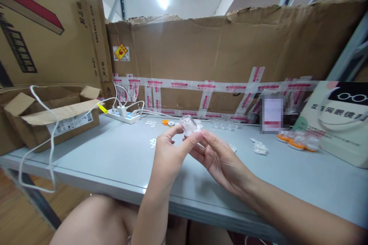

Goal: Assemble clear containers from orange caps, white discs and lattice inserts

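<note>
Above the middle of the grey table, a clear plastic cup-like piece (189,124) is held between both hands. My left hand (172,149) grips it from the left, with fingers behind it and the thumb across its lower front. From the right, my right hand (215,155) pinches its lower right edge with the fingertips. A whitish part shows at that edge, too blurred to name. Behind the hands lie an orange round piece (165,122) and small white discs (152,143). Several clear cup-like pieces (227,123) stand farther back.
A power strip (123,115) with white cables sits at the back left, beside an open cardboard box (66,116). To the right are white small parts (259,147), orange-based clear pieces (297,143) and a printed box (336,122). Large cardboard (201,53) walls the back.
</note>
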`<state>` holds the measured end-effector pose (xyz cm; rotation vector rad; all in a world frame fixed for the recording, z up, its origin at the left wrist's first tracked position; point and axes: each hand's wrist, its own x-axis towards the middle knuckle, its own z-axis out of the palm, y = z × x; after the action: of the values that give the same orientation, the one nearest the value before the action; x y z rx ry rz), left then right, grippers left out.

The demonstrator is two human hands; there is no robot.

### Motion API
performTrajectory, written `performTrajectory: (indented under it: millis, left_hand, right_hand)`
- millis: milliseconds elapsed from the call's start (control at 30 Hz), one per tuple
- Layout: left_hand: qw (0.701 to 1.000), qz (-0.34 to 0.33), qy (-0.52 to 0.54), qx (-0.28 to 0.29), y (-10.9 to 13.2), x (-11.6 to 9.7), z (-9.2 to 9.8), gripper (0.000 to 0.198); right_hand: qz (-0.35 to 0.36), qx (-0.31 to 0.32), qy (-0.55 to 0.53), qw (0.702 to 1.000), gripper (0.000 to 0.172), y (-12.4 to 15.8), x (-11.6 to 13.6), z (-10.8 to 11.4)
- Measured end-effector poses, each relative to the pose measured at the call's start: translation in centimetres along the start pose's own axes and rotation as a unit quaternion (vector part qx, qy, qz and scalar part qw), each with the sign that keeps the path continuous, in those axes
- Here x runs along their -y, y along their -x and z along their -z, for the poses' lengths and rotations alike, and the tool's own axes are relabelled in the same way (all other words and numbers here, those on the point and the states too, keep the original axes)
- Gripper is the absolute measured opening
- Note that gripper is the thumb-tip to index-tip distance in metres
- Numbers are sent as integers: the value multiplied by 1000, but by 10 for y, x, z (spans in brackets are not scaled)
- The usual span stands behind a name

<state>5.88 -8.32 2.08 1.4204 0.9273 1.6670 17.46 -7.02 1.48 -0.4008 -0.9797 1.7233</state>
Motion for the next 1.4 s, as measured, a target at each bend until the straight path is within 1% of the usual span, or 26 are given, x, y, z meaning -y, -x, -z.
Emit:
performTrajectory:
  millis: [100, 200, 267, 333, 467, 533, 633, 700, 800, 933, 1100, 1267, 1400]
  left_hand:
    - [1000, 1, 6, 0, -1, 3, -3, 18]
    - [1000, 15, 9, -14, -1, 6, -8, 17]
    - [999, 27, 19, -10, -1, 6, -12, 15]
    - [999, 35, 37, 3, -1, 7, -16, 15]
    - [998, 46, 52, 7, -3, 10, -18, 16]
    - [997, 48, 52, 7, -3, 11, -16, 18]
    - [998, 37, 56, 13, -3, 14, -13, 20]
    - [998, 31, 53, 8, -2, 16, -12, 21]
    - [999, 31, 29, -16, -2, 20, -11, 23]
    - [999, 22, 8, -29, -2, 22, -10, 24]
    - [999, 21, 12, -24, -1, 21, -8, 24]
    - [999, 16, 34, 7, 0, 21, -7, 22]
    - [999, 21, 28, 18, -1, 20, -7, 21]
  right_hand:
    - [15, -24, 2, 1000, 14, 1, -4, 0]
    - [35, -29, 5, 999, 17, 4, -7, -1]
    - [42, -29, -1, 999, 19, 5, -8, -2]
    - [32, -36, -18, 999, 18, 4, -7, -2]
    - [-30, -45, -42, 998, 16, -1, -3, -1]
    - [-47, -36, -43, 997, 16, -3, -2, 0]
    - [-47, -19, -43, 998, 14, -4, -3, 2]
    - [-38, -6, -39, 999, 12, -3, -4, 2]
    - [-14, 12, -26, 999, 11, -2, -6, 3]
    - [8, 18, -15, 1000, 14, -2, -9, 4]
    - [22, 21, -2, 1000, 15, -1, -11, 5]
    - [23, 20, -2, 1000, 15, -1, -11, 6]
    - [19, 23, -4, 1000, 15, -2, -12, 9]
